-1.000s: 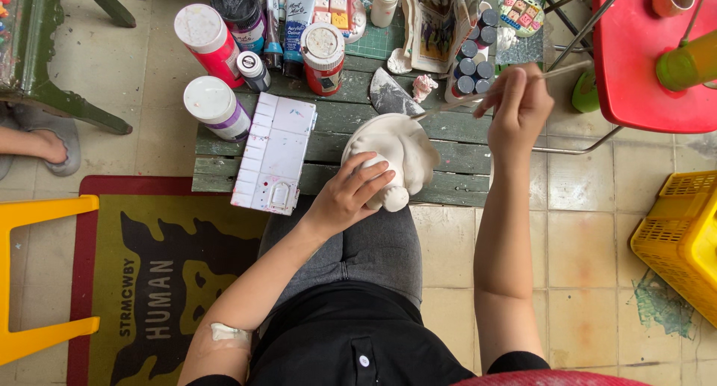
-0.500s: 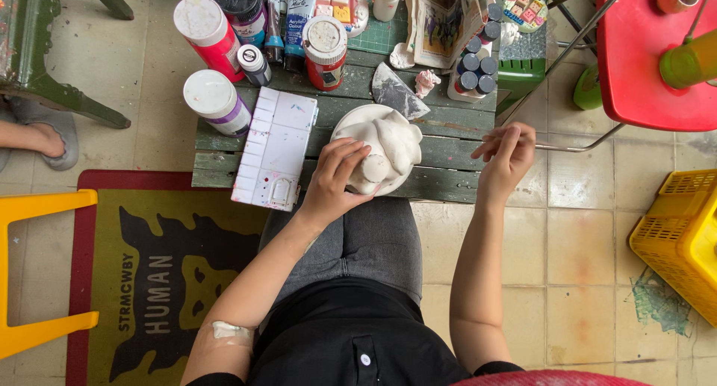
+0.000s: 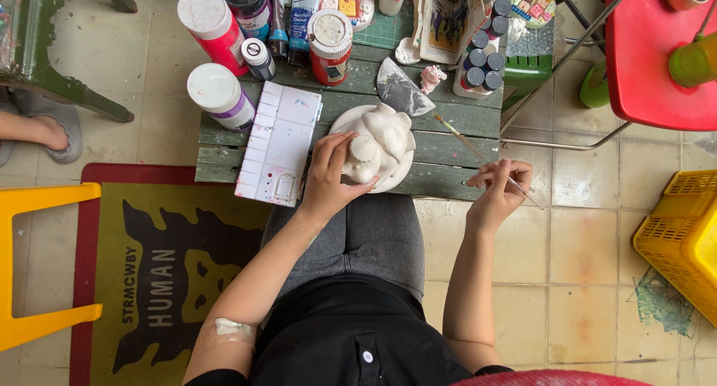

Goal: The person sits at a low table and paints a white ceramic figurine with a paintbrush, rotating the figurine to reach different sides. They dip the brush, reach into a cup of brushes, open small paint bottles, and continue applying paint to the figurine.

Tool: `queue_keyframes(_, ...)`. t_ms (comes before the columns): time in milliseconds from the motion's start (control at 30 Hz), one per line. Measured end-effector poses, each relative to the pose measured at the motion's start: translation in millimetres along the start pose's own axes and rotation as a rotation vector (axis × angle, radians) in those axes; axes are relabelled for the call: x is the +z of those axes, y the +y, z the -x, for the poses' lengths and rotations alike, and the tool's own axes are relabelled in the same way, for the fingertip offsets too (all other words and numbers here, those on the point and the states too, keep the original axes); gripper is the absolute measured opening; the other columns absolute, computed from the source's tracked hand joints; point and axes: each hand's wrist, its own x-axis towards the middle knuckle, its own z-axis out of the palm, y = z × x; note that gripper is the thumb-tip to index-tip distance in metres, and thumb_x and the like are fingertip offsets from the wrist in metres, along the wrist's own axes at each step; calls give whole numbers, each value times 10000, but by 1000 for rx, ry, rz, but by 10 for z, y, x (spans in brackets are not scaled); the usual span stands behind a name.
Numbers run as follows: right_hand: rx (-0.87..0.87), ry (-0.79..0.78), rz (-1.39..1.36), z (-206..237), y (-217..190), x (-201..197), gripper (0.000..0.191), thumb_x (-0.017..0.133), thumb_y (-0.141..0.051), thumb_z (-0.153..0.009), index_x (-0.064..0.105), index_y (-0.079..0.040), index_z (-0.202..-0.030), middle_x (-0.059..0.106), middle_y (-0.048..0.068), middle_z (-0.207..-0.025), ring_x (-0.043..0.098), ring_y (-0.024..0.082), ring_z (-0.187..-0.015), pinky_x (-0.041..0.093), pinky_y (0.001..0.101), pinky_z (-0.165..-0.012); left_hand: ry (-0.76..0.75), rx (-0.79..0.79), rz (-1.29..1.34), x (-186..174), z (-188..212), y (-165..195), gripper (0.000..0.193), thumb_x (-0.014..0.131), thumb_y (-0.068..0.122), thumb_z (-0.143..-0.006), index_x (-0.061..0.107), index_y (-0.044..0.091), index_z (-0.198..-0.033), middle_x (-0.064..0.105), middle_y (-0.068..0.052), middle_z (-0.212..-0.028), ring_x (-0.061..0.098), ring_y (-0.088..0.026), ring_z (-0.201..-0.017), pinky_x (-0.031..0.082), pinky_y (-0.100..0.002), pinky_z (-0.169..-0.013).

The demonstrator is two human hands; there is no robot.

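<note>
A white unpainted plaster figure (image 3: 385, 142) rests on the front edge of a low green wooden table (image 3: 448, 117), above my lap. My left hand (image 3: 328, 175) grips the figure's near left side. My right hand (image 3: 499, 186) hovers off the table's front right corner, pinching a thin paintbrush (image 3: 478, 156) whose tip points up and left over the table. A white rectangular paint palette (image 3: 278, 142) lies just left of the figure.
Several paint bottles (image 3: 216, 20) and small dark-capped jars (image 3: 482, 61) crowd the table's back. A red stool (image 3: 653, 57) stands at the upper right, a yellow crate (image 3: 683, 237) at the right, a yellow frame (image 3: 37, 266) at the left. Another person's foot (image 3: 33, 128) shows at the left edge.
My right hand came down from the back of the table to its front right corner. The figure and my left hand shifted slightly left, and the figure now lies flatter.
</note>
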Motion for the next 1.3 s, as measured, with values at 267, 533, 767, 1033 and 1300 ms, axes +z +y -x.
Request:
queue_keyframes(267,81,-38,60,61,196,-192,171,497,-225,-1154,470,-88,-1055,648,82,-777,571,144,-562,369,233,-523,-134,33,-32,-145,-7,-42,1048,969,431,-689,413,43,-1488,462,-133,-1440,492,-340,-1366,473,-446,-1157)
queue_keyframes(533,198,-210,-13,143,275,-463,146,525,-196,-1144,486,-81,-1065,641,95,-798,561,107,-592,466,285,-540,-238,-61,-103,-163,153,-71,1330,953,438,-609,159,36,-1597,299,-205,-1611,415,-400,-1452,462,-441,-1150)
queue_keyframes(767,-52,-125,161,275,178,-433,163,459,-204,-1175,472,-79,-1072,667,107,-865,657,168,-633,408,257,-574,-208,-83,-243,-91,157,-138,1264,954,533,-577,301,107,-1572,429,-103,-1531,542,-324,-1330,526,-429,-1059)
queue_keyframes(1033,-528,-386,586,805,-49,-240,291,461,-225,-1129,537,-15,-941,680,128,-762,671,198,-650,474,264,-610,-125,-150,-329,170,200,173,1237,933,578,-596,316,84,-1547,463,-144,-1440,562,-332,-1286,535,-444,-1013)
queue_keyframes(1300,-366,-389,352,818,-104,-290,318,441,-258,-1133,524,-37,-921,648,116,-732,644,170,-608,498,268,-572,-157,-127,-100,-158,107,141,1271,960,509,-589,259,38,-1538,413,-242,-1450,499,-408,-1318,463,-487,-1072)
